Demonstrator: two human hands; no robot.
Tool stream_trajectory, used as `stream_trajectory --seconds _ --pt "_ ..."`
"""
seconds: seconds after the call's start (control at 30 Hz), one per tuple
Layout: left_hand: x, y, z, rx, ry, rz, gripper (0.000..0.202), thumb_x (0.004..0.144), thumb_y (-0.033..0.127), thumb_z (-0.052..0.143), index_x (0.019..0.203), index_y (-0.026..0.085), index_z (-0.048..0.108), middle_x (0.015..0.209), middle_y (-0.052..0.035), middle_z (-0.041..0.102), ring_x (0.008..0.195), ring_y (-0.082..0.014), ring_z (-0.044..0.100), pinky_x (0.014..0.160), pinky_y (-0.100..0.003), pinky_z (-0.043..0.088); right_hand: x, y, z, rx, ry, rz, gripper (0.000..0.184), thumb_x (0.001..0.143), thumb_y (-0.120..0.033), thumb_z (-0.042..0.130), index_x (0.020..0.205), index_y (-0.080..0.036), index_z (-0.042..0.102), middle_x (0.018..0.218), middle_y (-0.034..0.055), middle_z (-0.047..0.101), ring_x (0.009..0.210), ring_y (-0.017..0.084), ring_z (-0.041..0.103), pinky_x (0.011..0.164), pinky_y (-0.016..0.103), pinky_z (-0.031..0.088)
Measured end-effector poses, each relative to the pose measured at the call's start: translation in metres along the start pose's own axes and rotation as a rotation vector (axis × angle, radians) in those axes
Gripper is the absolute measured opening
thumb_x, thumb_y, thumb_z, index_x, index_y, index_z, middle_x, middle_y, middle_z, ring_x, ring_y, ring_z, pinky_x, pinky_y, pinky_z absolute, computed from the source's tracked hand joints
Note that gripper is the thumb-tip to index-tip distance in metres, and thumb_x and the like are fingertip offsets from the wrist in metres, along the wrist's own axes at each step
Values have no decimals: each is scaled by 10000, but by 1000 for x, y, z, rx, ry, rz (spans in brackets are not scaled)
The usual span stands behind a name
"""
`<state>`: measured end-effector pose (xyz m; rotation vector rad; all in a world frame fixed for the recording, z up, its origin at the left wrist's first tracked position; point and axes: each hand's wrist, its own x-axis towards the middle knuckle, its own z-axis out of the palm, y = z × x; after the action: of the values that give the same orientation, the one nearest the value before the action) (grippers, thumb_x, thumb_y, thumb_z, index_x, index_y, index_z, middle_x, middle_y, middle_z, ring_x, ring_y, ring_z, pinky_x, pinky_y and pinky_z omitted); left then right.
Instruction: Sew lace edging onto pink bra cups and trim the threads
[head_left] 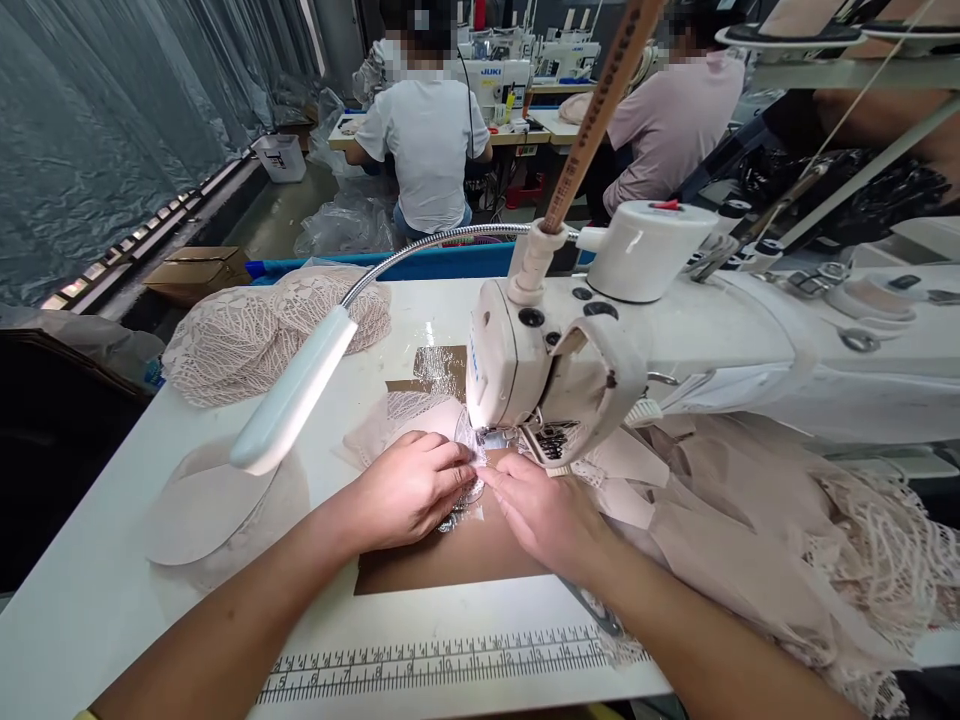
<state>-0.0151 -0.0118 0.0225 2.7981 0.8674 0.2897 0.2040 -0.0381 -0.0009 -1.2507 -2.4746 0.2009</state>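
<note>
A piece of beige lace fabric (407, 412) lies under the head of a white sewing machine (499, 350), close by the needle. My left hand (412, 488) is closed on the lace's near edge, fingers bent and pressed together. Touching it fingertip to fingertip, my right hand (544, 505) pinches the same edge just right of it; its thumb is mostly hidden. Beneath both hands is a brown sheet (457, 560) on the white table (82, 600). The presser foot is partly hidden by the machine head and my fingers.
A lamp (296, 385) on a bent metal neck hangs over the table's left side. Round beige fabric pieces (210, 510) lie below it, with a lace bundle (262, 325) behind. More beige fabric (720, 500) is heaped at right. A ruler strip (450, 665) runs along the front.
</note>
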Motion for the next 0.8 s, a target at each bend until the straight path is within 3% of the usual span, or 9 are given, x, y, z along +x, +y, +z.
stream_trajectory --seconds 0.13,0.33,0.53,0.7,0.8 --pt "4 -1 1 15 33 -2 319 968 242 391 1203 149 587 1263 -111 594 1021 -238 551 857 -375 449 0 -2 -1 -62 -34 -38 348 827 -82 446 1076 -192 663 827 60 599 656 158 507 532 266 329" --pt "7 -5 6 40 61 -6 318 961 243 410 1190 129 598 1258 -135 601 1012 -247 560 842 -393 466 4 -4 2 -126 -40 -15 408 784 -55 468 1122 -198 647 836 72 608 696 184 528 569 286 369" --pt "7 -6 12 50 93 -38 330 960 227 400 1224 131 572 1275 -138 590 991 -248 565 824 -401 474 7 -4 3 -179 -47 34 499 775 -49 467 1226 -213 604 969 84 632 687 174 530 557 277 383" --pt "4 -5 12 69 115 -57 323 957 226 409 1220 131 572 1271 -130 593 1019 -254 555 851 -414 478 4 -3 4 -199 -76 18 504 733 -32 489 1179 -223 630 790 45 605 594 160 475 518 286 327" --pt "1 -4 12 53 142 -11 311 955 210 419 1213 150 581 1269 -127 597 1075 -253 545 871 -411 480 1 -2 5 -188 -62 -1 493 744 -32 483 1175 -225 625 795 42 597 590 152 462 532 284 320"
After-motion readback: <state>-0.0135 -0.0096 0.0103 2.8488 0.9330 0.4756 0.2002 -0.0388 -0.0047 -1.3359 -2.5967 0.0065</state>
